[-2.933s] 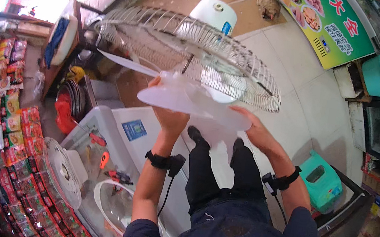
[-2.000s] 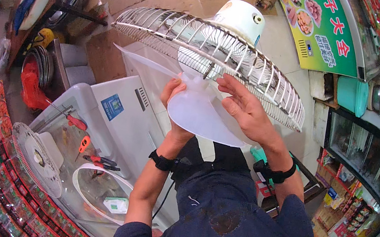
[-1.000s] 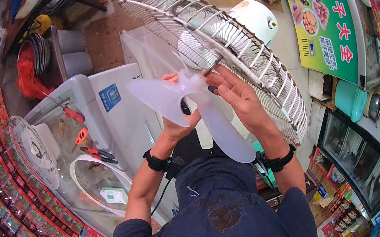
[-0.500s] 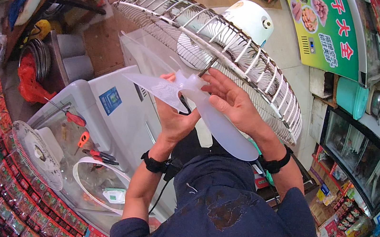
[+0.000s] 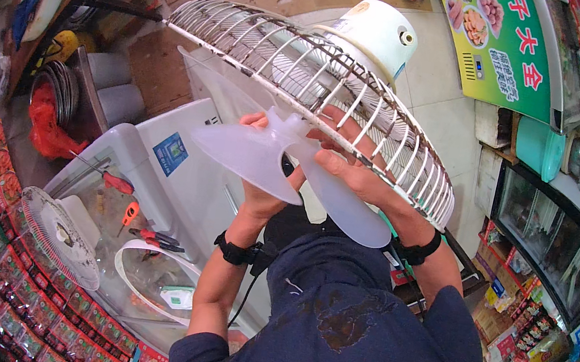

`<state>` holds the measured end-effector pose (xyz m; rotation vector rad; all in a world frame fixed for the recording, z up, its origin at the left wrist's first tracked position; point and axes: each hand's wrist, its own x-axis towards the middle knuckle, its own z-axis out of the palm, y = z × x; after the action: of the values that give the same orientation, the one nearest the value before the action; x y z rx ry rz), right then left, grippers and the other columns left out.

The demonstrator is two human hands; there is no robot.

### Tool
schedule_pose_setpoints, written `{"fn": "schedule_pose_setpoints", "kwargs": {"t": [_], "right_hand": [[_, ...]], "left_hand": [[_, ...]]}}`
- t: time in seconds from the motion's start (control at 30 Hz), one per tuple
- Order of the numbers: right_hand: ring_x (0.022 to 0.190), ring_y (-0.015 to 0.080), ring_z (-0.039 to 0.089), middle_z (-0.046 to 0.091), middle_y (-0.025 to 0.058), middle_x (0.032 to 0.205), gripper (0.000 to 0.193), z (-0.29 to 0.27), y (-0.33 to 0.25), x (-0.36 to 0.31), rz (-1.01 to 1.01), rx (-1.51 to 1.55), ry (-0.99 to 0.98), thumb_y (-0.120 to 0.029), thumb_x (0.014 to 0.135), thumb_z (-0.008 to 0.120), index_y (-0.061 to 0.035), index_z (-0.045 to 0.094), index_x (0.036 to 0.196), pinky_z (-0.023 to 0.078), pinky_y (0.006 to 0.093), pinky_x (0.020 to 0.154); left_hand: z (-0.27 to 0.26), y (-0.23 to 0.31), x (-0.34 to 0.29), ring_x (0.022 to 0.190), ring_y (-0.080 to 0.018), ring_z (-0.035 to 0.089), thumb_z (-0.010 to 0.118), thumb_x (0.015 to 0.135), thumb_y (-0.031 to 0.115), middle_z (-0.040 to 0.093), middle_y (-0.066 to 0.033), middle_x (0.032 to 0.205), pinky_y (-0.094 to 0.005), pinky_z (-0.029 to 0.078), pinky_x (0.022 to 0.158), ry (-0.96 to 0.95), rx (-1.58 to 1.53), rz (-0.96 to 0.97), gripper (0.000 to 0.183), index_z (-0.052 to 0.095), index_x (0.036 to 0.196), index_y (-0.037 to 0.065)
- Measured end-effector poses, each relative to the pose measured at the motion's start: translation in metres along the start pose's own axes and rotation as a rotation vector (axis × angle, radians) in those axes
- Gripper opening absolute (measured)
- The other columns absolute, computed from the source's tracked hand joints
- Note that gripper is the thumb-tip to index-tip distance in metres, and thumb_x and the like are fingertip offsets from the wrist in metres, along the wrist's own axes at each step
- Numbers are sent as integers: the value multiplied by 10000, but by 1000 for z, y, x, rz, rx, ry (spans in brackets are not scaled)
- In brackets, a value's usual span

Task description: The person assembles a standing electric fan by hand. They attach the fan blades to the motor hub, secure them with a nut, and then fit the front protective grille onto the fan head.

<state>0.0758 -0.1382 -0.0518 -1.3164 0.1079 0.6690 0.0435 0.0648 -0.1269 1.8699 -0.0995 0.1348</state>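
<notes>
A translucent whitish fan blade (image 5: 246,152) is held in front of a large round wire fan guard (image 5: 412,142). The guard is white with dark rust and leans toward me. Behind it is the white motor housing (image 5: 377,33). My left hand (image 5: 259,192) grips the blade near its hub, with fingertips showing at the top and the palm partly hidden by a vane. My right hand (image 5: 361,172) is at the hub's right side, its thumb by a vane and its fingers partly behind the guard's wires. The hub sits close to the guard's edge, hiding the shaft.
On the left, a plastic-covered white surface carries a red-handled screwdriver (image 5: 117,183), pliers (image 5: 159,240), a white ring (image 5: 120,255) and a small round white guard (image 5: 62,239). Packets hang along the lower left. A green-topped freezer (image 5: 500,58) stands at the upper right.
The large guard has tilted, its front rim coming down over the hub and my right fingers. The blade has turned, so its left vane shows broader. Both hands stay near the hub.
</notes>
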Motion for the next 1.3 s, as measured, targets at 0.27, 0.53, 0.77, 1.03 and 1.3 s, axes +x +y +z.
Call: {"fn": "schedule_pose_setpoints", "kwargs": {"t": [0.27,0.53,0.77,1.03,1.3], "right_hand": [[1375,203,472,458,135,1602,702,-10,1,-16,-23,-74,-29,-286,1101,582,-32,267,1676,357,396,1199],[1537,274,380,378,145,1683,706,-52,-19,-114,242,-499,-178,-424,1128,464,-9,269,1665,312,423,1240],[1187,162,649,735,56,1192,351,-116,-105,-149,525,-589,345,-210,1087,564,-32,660,1374,463,342,1091],[1549,304,348,313,204,1674,535,-87,-101,-4,-278,-704,245,-393,1067,620,-171,544,1548,314,444,1240],[1623,449,117,48,305,1731,866,-93,-85,48,-354,-985,224,-475,889,834,-267,438,1630,245,506,1285]], "left_hand": [[10,15,6,1420,-255,451,907,709,-10,319,-107,1550,-454,525,1130,17,-402,-157,999,350,1535,43],[11,14,10,1346,-245,490,954,697,66,346,-131,1522,-381,523,1040,-9,-324,-101,988,385,1502,14],[14,13,7,1308,-281,483,980,682,152,406,-142,1463,-402,464,1048,75,-375,-206,987,418,1481,8],[15,-3,-2,1295,-322,503,985,611,173,418,-184,1456,-437,443,1069,61,-149,-63,1056,404,1474,-10],[12,5,4,1298,-330,513,974,638,218,441,-201,1439,-453,454,1070,67,-160,39,991,468,1473,45]]}}
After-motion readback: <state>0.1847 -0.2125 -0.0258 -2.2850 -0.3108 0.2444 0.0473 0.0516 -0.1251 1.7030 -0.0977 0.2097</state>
